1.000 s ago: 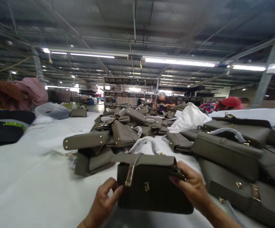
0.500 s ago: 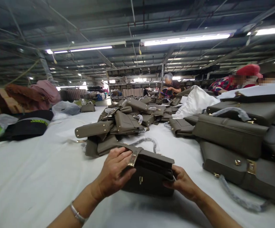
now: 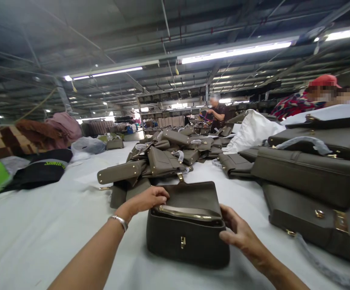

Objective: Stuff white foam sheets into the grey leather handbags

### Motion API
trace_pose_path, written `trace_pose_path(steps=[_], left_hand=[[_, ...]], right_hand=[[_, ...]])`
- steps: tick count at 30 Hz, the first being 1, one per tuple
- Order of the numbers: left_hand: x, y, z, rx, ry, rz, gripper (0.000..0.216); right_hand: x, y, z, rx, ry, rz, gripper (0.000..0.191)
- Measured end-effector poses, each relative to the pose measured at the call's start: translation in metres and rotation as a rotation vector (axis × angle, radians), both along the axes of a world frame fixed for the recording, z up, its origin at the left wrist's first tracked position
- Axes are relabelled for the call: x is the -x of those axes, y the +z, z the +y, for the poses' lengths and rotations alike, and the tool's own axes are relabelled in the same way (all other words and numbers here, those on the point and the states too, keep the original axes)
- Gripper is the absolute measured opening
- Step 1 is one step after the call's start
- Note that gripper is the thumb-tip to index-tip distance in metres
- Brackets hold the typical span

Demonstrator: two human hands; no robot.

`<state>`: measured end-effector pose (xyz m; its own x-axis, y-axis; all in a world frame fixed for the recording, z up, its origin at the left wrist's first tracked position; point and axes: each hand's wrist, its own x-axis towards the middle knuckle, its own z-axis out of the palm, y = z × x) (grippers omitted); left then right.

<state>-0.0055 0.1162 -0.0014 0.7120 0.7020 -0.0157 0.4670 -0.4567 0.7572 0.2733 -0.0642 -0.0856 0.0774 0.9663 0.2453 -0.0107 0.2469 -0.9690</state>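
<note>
A dark olive handbag (image 3: 190, 245) stands upright in front of me on the white cloth. Its flap (image 3: 193, 195) is folded back, baring a gold zipper (image 3: 190, 213) across the top and a gold turn lock on the front. My left hand (image 3: 149, 198) has its fingers curled at the bag's top left corner, by the zipper's end; the fingertips are partly hidden. On the opposite side, my right hand (image 3: 238, 231) grips the bag's right end, thumb in front and fingers behind.
A heap of similar handbags (image 3: 163, 161) lies just beyond. More bags (image 3: 302, 173) are stacked at the right. A black cap-like item (image 3: 42, 169) lies at the left on the white cloth (image 3: 57, 225). Co-workers (image 3: 217, 112) are in the background.
The handbag's flap has been lifted and turned back, so the zipper now shows. My left hand has moved from the flap's clasp to the bag's top left corner. My right hand stays at the right end.
</note>
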Motion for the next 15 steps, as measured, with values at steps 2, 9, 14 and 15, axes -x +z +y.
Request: trace_pose_path(steps=[2, 9, 14, 15], left_hand=[[0.009, -0.02, -0.002, 0.101, 0.021, -0.115, 0.04], [0.013, -0.07, -0.017, 0.164, 0.151, -0.546, 0.041], [0.027, -0.071, -0.023, 0.153, 0.058, -0.6, 0.046], [0.03, -0.071, -0.023, 0.173, 0.013, -0.609, 0.046]], right_hand=[[-0.007, 0.001, 0.001, 0.023, -0.245, -0.057, 0.073], [0.033, 0.069, 0.022, -0.275, -0.213, -0.686, 0.016], [0.085, 0.096, 0.096, -0.162, 0.319, -0.856, 0.05], [0.092, 0.095, 0.109, -0.159, 0.449, -0.865, 0.058]])
